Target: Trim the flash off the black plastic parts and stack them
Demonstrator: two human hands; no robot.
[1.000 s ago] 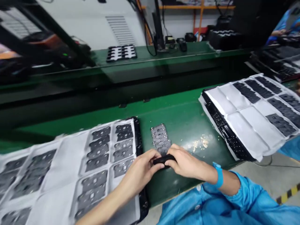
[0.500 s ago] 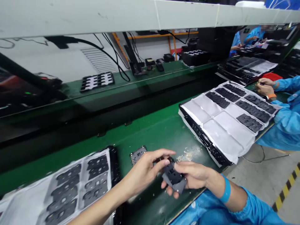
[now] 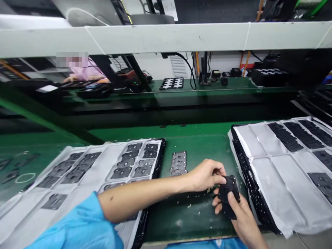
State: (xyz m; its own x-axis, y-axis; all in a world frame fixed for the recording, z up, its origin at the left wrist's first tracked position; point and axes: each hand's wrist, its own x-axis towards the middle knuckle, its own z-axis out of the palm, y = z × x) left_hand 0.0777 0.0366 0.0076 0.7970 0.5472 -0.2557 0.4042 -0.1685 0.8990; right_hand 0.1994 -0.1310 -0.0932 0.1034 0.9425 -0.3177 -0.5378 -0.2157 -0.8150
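Observation:
My right hand (image 3: 242, 211) grips several flat black plastic plates (image 3: 228, 186) with cutouts, lying one over another, its thumb across their face. At their upper left edge my left hand (image 3: 206, 174) is closed, thumb and forefinger pinching the plates' corner. Whether it holds a single plate or the lot, I cannot tell. Left of my hands, a row of overlapping grey-black plates (image 3: 178, 162) lies on the green bench (image 3: 181, 224). Small pale crumbs (image 3: 189, 206) are scattered below my left wrist.
A white-lined tray (image 3: 103, 155) with similar plates stands at left; a stacked white-lined tray (image 3: 280, 186) with more plates is at right. A pale beam (image 3: 166, 39) crosses above the bench. Behind it are a black-and-white tray (image 3: 171, 83) and a person in pink (image 3: 86, 71).
The view has turned left, showing more of the left tray. Both hands still hold black plates, now near the right tray. My left fingers have moved onto the plates' upper corner.

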